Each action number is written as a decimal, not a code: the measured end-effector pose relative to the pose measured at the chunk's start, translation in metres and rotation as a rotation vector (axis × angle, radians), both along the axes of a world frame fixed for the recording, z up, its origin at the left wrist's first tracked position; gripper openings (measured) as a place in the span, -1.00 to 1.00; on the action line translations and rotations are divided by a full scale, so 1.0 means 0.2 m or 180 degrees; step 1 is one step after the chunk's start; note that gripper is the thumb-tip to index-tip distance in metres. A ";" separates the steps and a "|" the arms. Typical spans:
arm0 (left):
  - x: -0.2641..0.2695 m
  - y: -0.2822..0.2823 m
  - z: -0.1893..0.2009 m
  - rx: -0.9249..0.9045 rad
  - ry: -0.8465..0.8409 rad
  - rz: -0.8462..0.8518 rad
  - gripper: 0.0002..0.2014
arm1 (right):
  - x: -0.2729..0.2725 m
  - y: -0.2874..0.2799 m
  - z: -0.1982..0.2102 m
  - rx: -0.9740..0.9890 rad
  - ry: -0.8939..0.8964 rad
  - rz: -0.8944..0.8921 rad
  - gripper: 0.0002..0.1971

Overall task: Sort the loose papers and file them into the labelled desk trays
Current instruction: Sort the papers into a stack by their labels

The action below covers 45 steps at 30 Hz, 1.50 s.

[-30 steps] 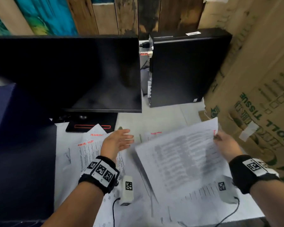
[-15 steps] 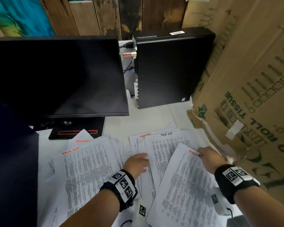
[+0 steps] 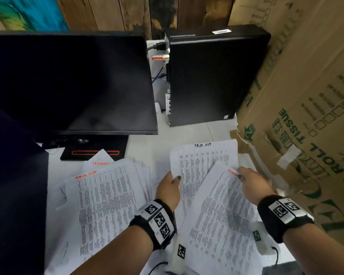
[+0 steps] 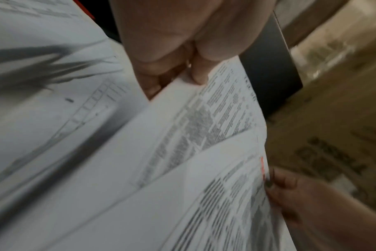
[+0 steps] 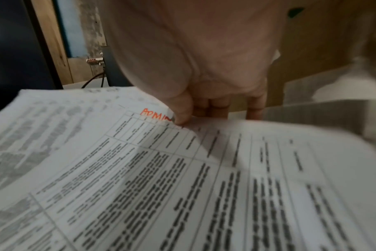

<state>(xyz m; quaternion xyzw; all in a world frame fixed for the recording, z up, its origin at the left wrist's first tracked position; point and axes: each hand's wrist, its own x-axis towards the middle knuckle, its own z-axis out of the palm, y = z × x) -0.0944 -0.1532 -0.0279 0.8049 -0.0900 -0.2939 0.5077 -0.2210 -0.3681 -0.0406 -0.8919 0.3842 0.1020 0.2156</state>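
Note:
Printed sheets cover the white desk [image 3: 187, 139]. My left hand [image 3: 170, 187] pinches the left edge of a sheet headed in black "TASK LIST" [image 3: 203, 161], thumb on top, as the left wrist view [image 4: 195, 74] shows. My right hand [image 3: 252, 185] pinches the top edge of a sheet with a red "ADMIN" heading [image 3: 220, 215], which overlaps the black-headed one; the thumb presses by the red word [image 5: 155, 116]. A pile of papers [image 3: 107, 195] topped by a red "TASK LIST" sheet lies at the left. No labelled trays are in view.
A dark monitor [image 3: 68, 82] on its stand [image 3: 93, 149] fills the back left. A black computer tower [image 3: 216, 76] stands behind the papers. Cardboard boxes [image 3: 306, 116] wall off the right side. A dark object [image 3: 14, 185] lies at the left edge.
The lifted sheet in my right hand has come down onto the papers. My left hand moved right and took hold of the black-headed sheet's edge.

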 end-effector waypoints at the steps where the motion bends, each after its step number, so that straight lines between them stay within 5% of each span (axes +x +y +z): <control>1: 0.02 0.01 0.03 -0.0044 -0.0132 0.0240 -0.72 | 0.02 -0.01 0.00 0.0045 -0.0093 0.0059 -0.52; 6: 0.25 0.19 0.22 -0.0430 -0.0655 0.1092 -0.71 | 0.17 -0.01 0.05 -0.0269 -0.0200 0.0512 -0.63; 9: 0.43 0.38 0.25 0.0305 -0.1094 0.1303 -0.73 | 0.25 0.01 0.07 -0.0316 -0.0160 0.0815 -0.68; 15: 0.60 0.83 0.09 0.1606 -0.0616 0.1242 -0.64 | 0.37 0.10 0.05 -0.0520 0.0219 0.1135 -0.49; 20: 0.58 1.04 -0.09 0.2001 -0.0247 0.1453 -0.71 | 0.44 0.12 -0.01 -0.0120 -0.0009 0.1039 -0.62; 23: 0.57 1.07 -0.13 0.2192 -0.0253 0.1435 -0.57 | 0.48 0.14 -0.04 0.0159 -0.0184 0.0958 -0.61; 29: 0.58 1.08 -0.16 0.2362 -0.0025 0.1652 -0.57 | 0.54 0.15 -0.07 0.0500 0.0121 0.0971 -0.13; 32: 0.57 1.07 -0.12 0.2313 -0.0150 0.2032 -0.50 | 0.54 0.16 -0.09 0.0509 0.0227 0.0991 -0.05; 39: 0.52 0.80 -0.03 0.2528 -0.1085 0.1031 -0.65 | 0.52 0.19 -0.09 0.0476 -0.0080 0.0929 -0.35; 42: 0.50 0.64 -0.04 0.2000 -0.1158 0.0485 -0.79 | 0.48 0.21 -0.06 0.0490 -0.0437 0.0908 -0.54; 45: 0.46 0.48 -0.07 0.1323 -0.0936 -0.0297 -0.70 | 0.41 0.24 -0.04 0.0444 -0.0690 0.0939 -0.64</control>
